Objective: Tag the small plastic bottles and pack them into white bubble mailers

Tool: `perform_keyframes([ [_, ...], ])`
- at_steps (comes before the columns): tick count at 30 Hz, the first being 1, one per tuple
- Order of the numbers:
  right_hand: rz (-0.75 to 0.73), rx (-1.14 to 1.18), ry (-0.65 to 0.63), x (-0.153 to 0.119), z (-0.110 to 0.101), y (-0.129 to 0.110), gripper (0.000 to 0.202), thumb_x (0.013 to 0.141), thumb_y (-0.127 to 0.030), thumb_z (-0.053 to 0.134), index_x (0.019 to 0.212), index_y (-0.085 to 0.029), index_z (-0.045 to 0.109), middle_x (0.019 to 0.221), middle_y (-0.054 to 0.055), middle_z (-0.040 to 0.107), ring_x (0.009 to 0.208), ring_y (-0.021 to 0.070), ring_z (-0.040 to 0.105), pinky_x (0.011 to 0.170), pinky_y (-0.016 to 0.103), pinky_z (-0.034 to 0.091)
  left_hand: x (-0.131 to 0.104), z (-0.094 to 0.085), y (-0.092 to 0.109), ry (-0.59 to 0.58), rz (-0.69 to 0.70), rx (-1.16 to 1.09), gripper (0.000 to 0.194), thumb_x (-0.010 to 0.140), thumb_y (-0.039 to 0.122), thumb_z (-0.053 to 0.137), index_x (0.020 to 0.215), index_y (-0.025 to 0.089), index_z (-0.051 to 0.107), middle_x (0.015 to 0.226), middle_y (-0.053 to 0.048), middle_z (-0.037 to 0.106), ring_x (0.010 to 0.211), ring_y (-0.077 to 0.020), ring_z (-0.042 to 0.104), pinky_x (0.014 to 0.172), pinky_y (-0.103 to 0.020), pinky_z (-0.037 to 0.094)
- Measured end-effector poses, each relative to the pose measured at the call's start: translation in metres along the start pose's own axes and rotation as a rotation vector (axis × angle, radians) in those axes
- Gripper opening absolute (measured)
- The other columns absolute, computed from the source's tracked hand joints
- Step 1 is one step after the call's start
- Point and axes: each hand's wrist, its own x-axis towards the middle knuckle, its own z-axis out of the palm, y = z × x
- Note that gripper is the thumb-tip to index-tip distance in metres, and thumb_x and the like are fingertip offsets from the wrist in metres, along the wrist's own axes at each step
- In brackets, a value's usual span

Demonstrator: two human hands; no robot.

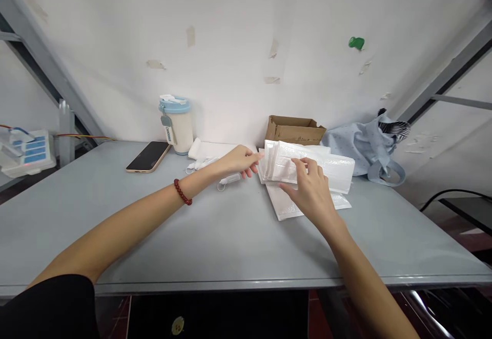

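Observation:
White padded envelopes (338,172) lie in an overlapping pile at the right of centre on the grey table. My right hand (312,188) is over the pile, thumb and fingers spread around the near side of the top envelopes; whether it grips one I cannot tell. Just left of the pile is my left hand (242,161), index finger reaching to the envelopes' left edge, the other fingers curled; its palm side is hidden. Small white tube-like items with loops (230,178) lie under and beside my left hand. A red bead bracelet (182,192) circles my left wrist.
Behind the pile stands an open cardboard box (294,133), with a light blue bag (355,142) to its right. Left of centre are a phone (148,156), a cup with a blue lid (180,126) and a white roll-like item (211,149). The table's front edge (215,287) is near me.

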Motion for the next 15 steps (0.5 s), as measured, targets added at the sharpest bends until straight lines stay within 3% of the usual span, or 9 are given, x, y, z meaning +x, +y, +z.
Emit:
perform_keyframes([
  [5,0.030,0.016,-0.069,0.000,-0.005,0.008,0.058,0.083,-0.044,0.062,0.130,-0.019,0.041,0.107,0.016,0.054,0.090,0.0303,0.056,0.067,0.041,0.047,-0.011,0.020,0.000,-0.068,0.026,0.121,0.039,0.086,0.048,0.056,0.069,0.014,0.059,0.077,-0.008,0.071,0.048,-0.0115,0.058,0.048,-0.024,0.045],
  [10,0.024,0.001,-0.123,-0.001,-0.011,0.017,0.059,0.079,-0.051,0.065,0.123,-0.016,0.050,0.092,0.011,0.056,0.081,0.0278,0.056,0.065,0.038,0.046,-0.016,0.016,-0.003,-0.052,0.054,0.178,0.039,0.086,0.049,0.054,0.069,0.015,0.060,0.072,-0.008,0.070,0.049,-0.0121,0.059,0.048,-0.023,0.042],
  [15,0.027,-0.036,-0.211,0.000,-0.013,0.019,0.048,0.073,-0.046,0.073,0.109,-0.018,0.060,0.096,0.012,0.057,0.082,0.0276,0.057,0.064,0.037,0.046,-0.011,0.024,-0.007,-0.051,0.112,0.188,0.038,0.076,0.053,0.066,0.082,0.015,0.065,0.057,-0.001,0.062,0.048,-0.0135,0.056,0.049,-0.024,0.042],
])
